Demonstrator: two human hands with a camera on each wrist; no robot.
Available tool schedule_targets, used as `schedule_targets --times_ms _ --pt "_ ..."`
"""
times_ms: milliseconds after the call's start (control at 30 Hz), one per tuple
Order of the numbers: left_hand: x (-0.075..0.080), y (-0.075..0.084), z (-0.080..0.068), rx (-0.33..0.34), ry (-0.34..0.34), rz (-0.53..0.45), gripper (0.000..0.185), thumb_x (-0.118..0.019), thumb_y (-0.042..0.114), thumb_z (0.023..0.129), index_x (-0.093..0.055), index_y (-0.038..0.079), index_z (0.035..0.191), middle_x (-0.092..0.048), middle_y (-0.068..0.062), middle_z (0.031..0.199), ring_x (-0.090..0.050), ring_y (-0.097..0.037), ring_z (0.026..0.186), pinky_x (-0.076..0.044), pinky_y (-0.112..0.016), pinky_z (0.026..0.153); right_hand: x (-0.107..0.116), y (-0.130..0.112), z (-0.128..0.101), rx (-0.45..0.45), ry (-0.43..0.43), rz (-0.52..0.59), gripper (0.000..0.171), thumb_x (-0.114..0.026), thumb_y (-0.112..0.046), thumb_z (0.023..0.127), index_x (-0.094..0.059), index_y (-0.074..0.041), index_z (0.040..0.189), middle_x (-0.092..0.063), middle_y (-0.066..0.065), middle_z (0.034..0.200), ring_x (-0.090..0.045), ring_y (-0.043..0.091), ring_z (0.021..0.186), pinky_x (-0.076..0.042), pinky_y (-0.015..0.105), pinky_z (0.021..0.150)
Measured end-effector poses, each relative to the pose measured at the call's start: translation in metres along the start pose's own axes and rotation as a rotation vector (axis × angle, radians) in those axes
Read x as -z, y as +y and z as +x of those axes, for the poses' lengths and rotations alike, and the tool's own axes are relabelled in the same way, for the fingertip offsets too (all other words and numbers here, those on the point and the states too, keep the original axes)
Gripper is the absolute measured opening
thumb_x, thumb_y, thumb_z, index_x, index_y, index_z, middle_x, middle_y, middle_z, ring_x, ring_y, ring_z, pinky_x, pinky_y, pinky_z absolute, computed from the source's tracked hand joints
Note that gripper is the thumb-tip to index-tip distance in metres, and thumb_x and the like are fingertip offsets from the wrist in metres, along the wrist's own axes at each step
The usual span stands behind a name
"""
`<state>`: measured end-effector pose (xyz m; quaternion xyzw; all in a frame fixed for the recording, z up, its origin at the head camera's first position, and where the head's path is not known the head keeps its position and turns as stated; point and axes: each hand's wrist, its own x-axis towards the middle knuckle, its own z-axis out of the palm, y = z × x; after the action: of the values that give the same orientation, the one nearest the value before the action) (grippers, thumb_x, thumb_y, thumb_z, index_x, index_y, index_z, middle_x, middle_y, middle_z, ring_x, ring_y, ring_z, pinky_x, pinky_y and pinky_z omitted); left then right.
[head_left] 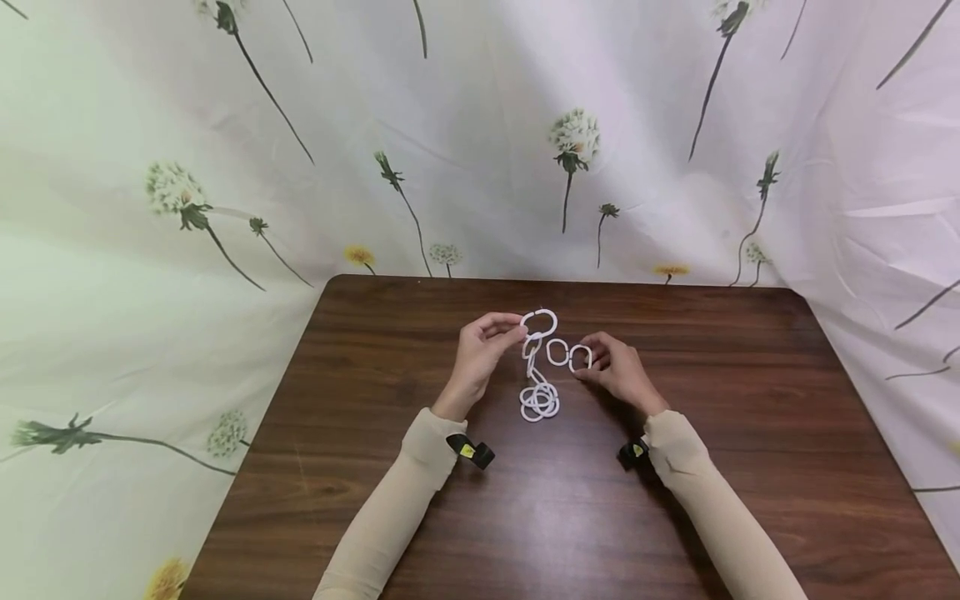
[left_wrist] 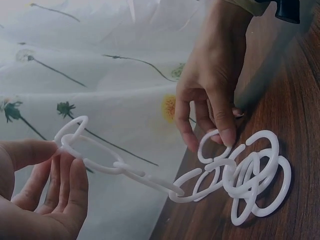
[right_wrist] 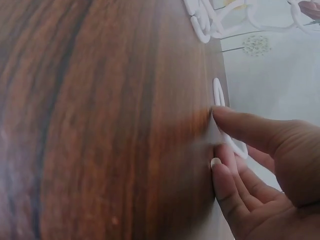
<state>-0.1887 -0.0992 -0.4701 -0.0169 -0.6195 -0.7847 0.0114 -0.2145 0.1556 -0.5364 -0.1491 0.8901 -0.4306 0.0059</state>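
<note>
My left hand [head_left: 480, 354] pinches the end link [head_left: 538, 312] of a white plastic chain [left_wrist: 145, 179] between thumb and fingertips. From that raised link the chain slopes down to a heap of links [head_left: 538, 402] on the table. Each oval link has a small gap in its side. To the right of the chain, my right hand [head_left: 621, 371] is low at the tabletop, thumb and fingers gripping a separate white link [head_left: 581, 347] at its edges. Another white link [head_left: 557, 341] lies right beside that one, on its left. In the right wrist view, the fingers partly hide the gripped link [right_wrist: 242, 149].
Everything rests on a dark brown wooden table [head_left: 360, 500] with rounded far corners. Behind it and along both sides hangs a pale cloth [head_left: 480, 167] printed with dandelions. Black straps with small devices [head_left: 471, 450] sit at both wrists, over beige sleeves.
</note>
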Motion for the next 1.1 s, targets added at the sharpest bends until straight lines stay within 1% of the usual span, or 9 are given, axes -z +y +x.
schedule_targets --times_ms 33,133,300,400,567,733,967,1033,1100 --pt "0.0 0.0 0.0 0.002 0.0 -0.001 0.023 -0.075 0.001 0.083 -0.068 -0.005 0.105 -0.073 -0.001 0.087 -0.07 -0.018 0.081 -0.06 -0.031 0.078 0.0 0.001 -0.001 0.008 0.001 0.006 0.05 -0.086 -0.011 0.074 -0.063 -0.007 0.119 -0.07 0.012 0.087 -0.067 0.015 0.073 -0.053 0.02 0.064" --pt "0.001 -0.001 -0.001 -0.002 -0.002 -0.002 0.024 -0.075 0.002 0.083 -0.067 -0.006 0.105 -0.073 -0.001 0.088 -0.07 -0.017 0.08 -0.06 -0.028 0.076 0.0 0.001 -0.003 0.019 -0.001 0.039 0.046 -0.08 -0.005 0.08 -0.062 -0.006 0.123 -0.07 0.012 0.085 -0.069 0.019 0.073 -0.055 0.021 0.062" --pt "0.001 -0.002 -0.001 -0.009 -0.009 -0.006 0.025 -0.075 0.0 0.083 -0.067 -0.007 0.105 -0.072 0.0 0.087 -0.07 -0.022 0.083 -0.06 -0.028 0.075 0.002 0.0 -0.006 -0.008 0.024 0.095 0.042 -0.068 0.001 0.089 -0.057 -0.003 0.129 -0.07 0.017 0.085 -0.072 0.03 0.078 -0.058 0.025 0.059" --pt "0.001 -0.002 -0.001 -0.008 -0.012 0.0 0.024 -0.075 0.001 0.084 -0.067 -0.006 0.105 -0.072 0.001 0.087 -0.07 -0.021 0.083 -0.06 -0.03 0.078 0.004 0.0 -0.007 -0.055 0.042 0.138 0.044 -0.065 0.003 0.09 -0.053 0.0 0.132 -0.07 0.021 0.088 -0.072 0.034 0.08 -0.059 0.027 0.058" --pt "0.0 -0.002 -0.002 -0.001 -0.016 0.009 0.023 -0.075 0.002 0.084 -0.068 -0.004 0.105 -0.072 0.001 0.088 -0.07 -0.013 0.079 -0.06 -0.029 0.078 0.006 0.003 -0.008 -0.104 0.041 0.19 0.044 -0.063 0.004 0.09 -0.05 0.003 0.132 -0.07 0.025 0.092 -0.071 0.034 0.08 -0.061 0.029 0.06" --pt "-0.001 -0.004 -0.002 -0.012 -0.027 -0.003 0.026 -0.077 0.005 0.083 -0.068 -0.005 0.104 -0.073 -0.002 0.088 -0.069 -0.01 0.078 -0.06 -0.026 0.076 0.007 0.002 -0.008 -0.093 0.028 0.187 0.039 -0.064 0.002 0.091 -0.055 0.0 0.128 -0.07 0.025 0.091 -0.071 0.034 0.08 -0.06 0.029 0.061" --pt "-0.004 -0.003 -0.001 -0.012 -0.034 0.014 0.024 -0.077 0.004 0.083 -0.068 -0.004 0.104 -0.072 -0.002 0.086 -0.069 -0.01 0.078 -0.059 -0.027 0.077 0.012 -0.001 -0.008 -0.081 0.051 0.171 0.037 -0.066 -0.001 0.091 -0.059 -0.002 0.127 -0.07 0.024 0.091 -0.071 0.034 0.078 -0.059 0.031 0.054" --pt "-0.004 -0.003 -0.002 -0.009 -0.034 0.016 0.025 -0.077 0.005 0.083 -0.068 -0.005 0.104 -0.072 -0.002 0.087 -0.069 -0.011 0.078 -0.059 -0.026 0.077 0.014 -0.001 -0.008 -0.081 0.06 0.155 0.035 -0.067 -0.002 0.091 -0.061 -0.003 0.125 -0.071 0.023 0.092 -0.072 0.034 0.079 -0.059 0.031 0.053" --pt "-0.005 -0.003 -0.001 -0.006 -0.037 0.015 0.025 -0.077 0.005 0.083 -0.068 -0.005 0.104 -0.072 -0.002 0.087 -0.069 -0.012 0.079 -0.059 -0.026 0.077 0.015 -0.002 -0.009 -0.078 0.07 0.131 0.033 -0.068 -0.004 0.09 -0.064 -0.004 0.123 -0.072 0.022 0.093 -0.072 0.033 0.082 -0.059 0.028 0.056"
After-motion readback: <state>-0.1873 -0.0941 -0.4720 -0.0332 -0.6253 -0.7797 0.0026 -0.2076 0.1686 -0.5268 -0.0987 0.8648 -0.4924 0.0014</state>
